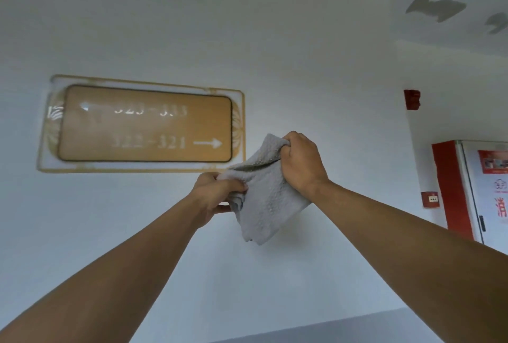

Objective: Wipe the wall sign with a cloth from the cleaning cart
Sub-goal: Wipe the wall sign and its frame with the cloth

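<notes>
- Head view: wall sign (145, 125), tan plate with pale numerals and arrows, fixed to white wall (275, 54).
- Cloth (265, 194), grey towelling, held just below-right of sign, apart from it.
- Left hand (217, 194): fingers pinching cloth's lower-left edge.
- Right hand (301, 162): fingers curled round its top corner.
- Right: red alarm box (411, 99), call point (430, 199), red-framed cabinet (453, 191).

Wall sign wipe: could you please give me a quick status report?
Both hands, left and right, grip cloth. Cloth below sign corner, not on its face. Nothing in the way.
</notes>
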The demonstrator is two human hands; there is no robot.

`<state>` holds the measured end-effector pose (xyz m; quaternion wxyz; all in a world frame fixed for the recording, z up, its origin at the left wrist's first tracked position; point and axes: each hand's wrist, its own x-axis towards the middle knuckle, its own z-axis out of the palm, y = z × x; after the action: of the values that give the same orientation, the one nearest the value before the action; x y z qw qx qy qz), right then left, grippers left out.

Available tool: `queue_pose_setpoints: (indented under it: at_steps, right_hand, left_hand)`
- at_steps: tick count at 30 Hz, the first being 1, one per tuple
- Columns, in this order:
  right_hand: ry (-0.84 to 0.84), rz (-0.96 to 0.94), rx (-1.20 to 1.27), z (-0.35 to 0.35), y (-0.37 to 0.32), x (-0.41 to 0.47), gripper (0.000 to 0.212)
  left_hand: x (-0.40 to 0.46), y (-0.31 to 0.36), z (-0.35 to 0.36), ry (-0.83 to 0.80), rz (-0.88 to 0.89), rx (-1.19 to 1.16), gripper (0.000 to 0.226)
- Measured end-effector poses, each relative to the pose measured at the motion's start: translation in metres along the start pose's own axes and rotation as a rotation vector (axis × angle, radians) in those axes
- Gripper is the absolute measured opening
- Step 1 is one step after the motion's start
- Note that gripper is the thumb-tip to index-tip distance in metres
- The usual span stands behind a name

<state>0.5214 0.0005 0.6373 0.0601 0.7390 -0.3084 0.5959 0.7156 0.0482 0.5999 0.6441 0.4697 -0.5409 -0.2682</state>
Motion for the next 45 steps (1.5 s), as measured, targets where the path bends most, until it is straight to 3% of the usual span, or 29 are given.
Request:
queue_pose_setpoints:
  at_steps: [7, 10, 15, 26, 32, 36, 41, 45]
  right_hand:
    - [0.057, 0.056, 0.020, 0.066, -0.029, 0.030, 0.023]
    - [0.081, 0.085, 0.046, 0.090, -0.033, 0.039, 0.021]
    - [0.118, 0.141, 0.004, 0.116, -0.021, 0.050, 0.023]
    - [0.157, 0.175, 0.094, 0.152, 0.058, 0.095, 0.023]
    - [0.216, 0.011, 0.062, 0.141, 0.092, 0.138, 0.022]
    - [0.259, -0.023, 0.094, 0.138, 0.107, 0.177, 0.019]
    - [0.214, -0.056, 0.037, 0.157, 0.102, 0.208, 0.044]
    - [0.162, -0.171, -0.209, 0.191, 0.108, 0.204, 0.063]
  left_hand:
    - [0.040, 0.012, -0.069, 0.174, 0.192, 0.057, 0.040]
    - [0.061, 0.006, -0.082, 0.194, 0.299, 0.164, 0.027]
    - [0.090, -0.010, -0.089, 0.223, 0.392, 0.237, 0.027]
    - [0.170, -0.001, -0.051, 0.339, 0.503, 0.603, 0.031]
    - [0.212, 0.033, -0.009, 0.444, 0.500, 0.698, 0.045]
    - [0.234, 0.067, 0.010, 0.532, 0.613, 0.840, 0.051]
    - [0.254, 0.097, 0.022, 0.676, 0.723, 1.047, 0.032]
    - [0.273, 0.066, 0.021, 0.692, 0.626, 1.167, 0.029]
